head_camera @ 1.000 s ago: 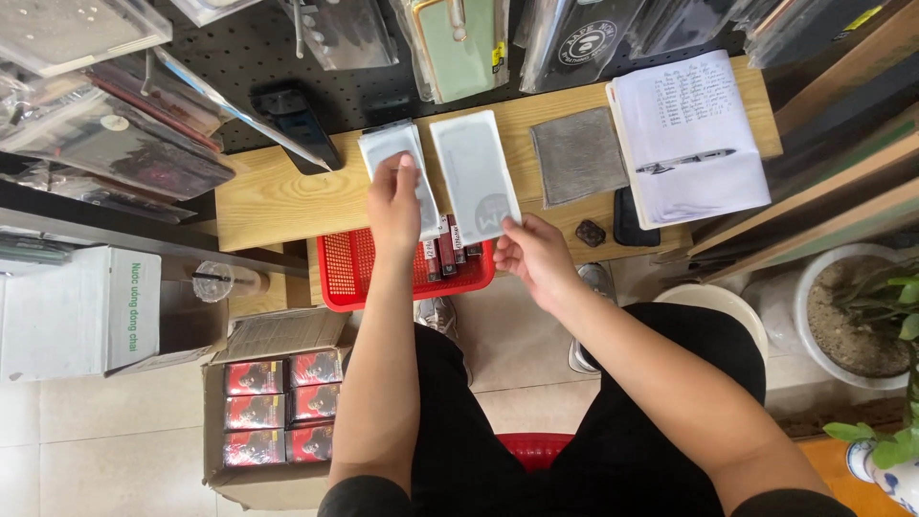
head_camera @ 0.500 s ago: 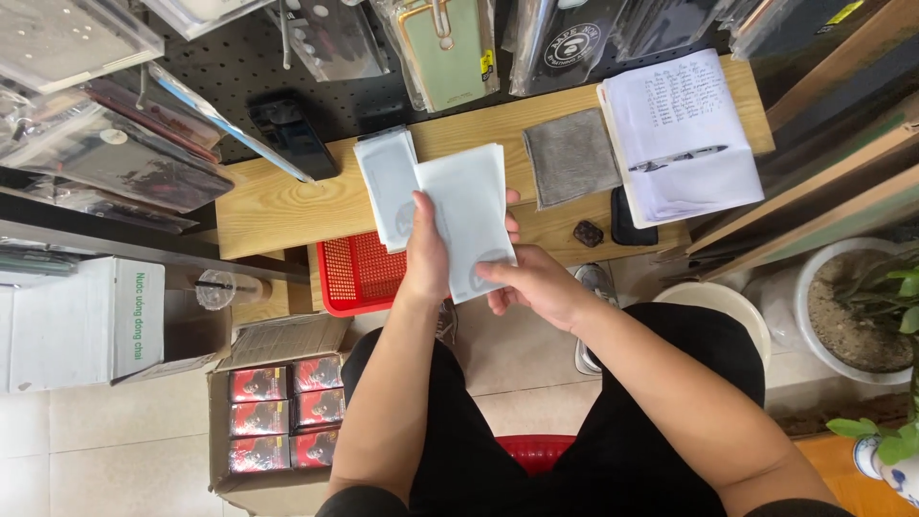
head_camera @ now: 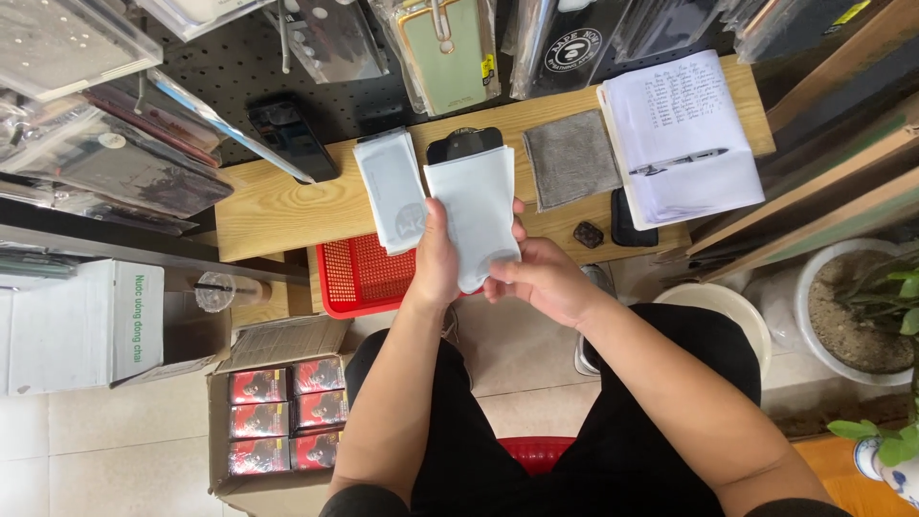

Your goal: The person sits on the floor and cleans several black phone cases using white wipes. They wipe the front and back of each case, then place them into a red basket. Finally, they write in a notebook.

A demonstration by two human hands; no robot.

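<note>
My left hand [head_camera: 438, 263] now grips a white sleeve [head_camera: 476, 215] lifted off the tabletop [head_camera: 278, 206], a dark phone [head_camera: 463, 144] sliding out beyond my fingers. My right hand [head_camera: 541, 280] pinches its lower edge.

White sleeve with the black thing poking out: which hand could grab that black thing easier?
Probably the right hand: it only pinches the lower edge of the white sleeve, while the left hand wraps its middle.
</note>
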